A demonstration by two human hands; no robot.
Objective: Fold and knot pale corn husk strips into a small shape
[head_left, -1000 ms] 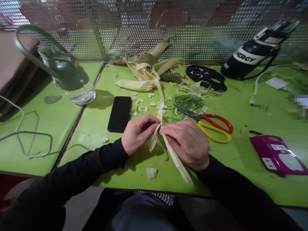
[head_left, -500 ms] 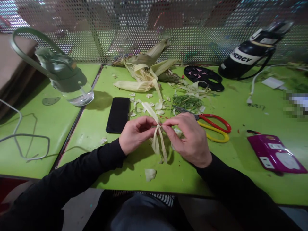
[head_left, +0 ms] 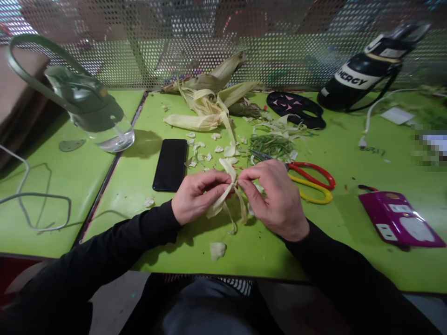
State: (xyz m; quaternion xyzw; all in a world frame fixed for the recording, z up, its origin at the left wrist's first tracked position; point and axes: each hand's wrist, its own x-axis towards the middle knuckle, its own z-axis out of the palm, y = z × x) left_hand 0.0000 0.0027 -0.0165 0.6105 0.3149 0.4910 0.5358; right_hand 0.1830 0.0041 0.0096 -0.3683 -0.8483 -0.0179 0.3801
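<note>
Between my hands, above the front of the green table (head_left: pixel 265 256), is a pale corn husk piece (head_left: pixel 219 201) gathered at a small knot-like middle. One strip points up and several narrow strips hang down. My left hand (head_left: pixel 200 193) pinches it from the left, thumb and forefinger closed near the middle. My right hand (head_left: pixel 274 195) pinches the same middle from the right, and its fingertips hide what lies between them. Just beyond my right hand lie scissors (head_left: pixel 310 179) with one red and one yellow handle. A loose husk scrap (head_left: pixel 217 251) rests in front of me.
A black phone (head_left: pixel 170 165) lies left of my hands. Behind are a heap of corn husks (head_left: pixel 206 104), green strands (head_left: pixel 272 146) and a black palette-shaped piece (head_left: pixel 296 109). Bottles stand left (head_left: pixel 99 116) and right (head_left: pixel 363 77); a purple socket box (head_left: pixel 401 218) sits at right.
The husk piece has turned in my fingers: its lower strips now spread wider to the left, and the upper strip looks shorter and more upright. Both hands keep their pinch.
</note>
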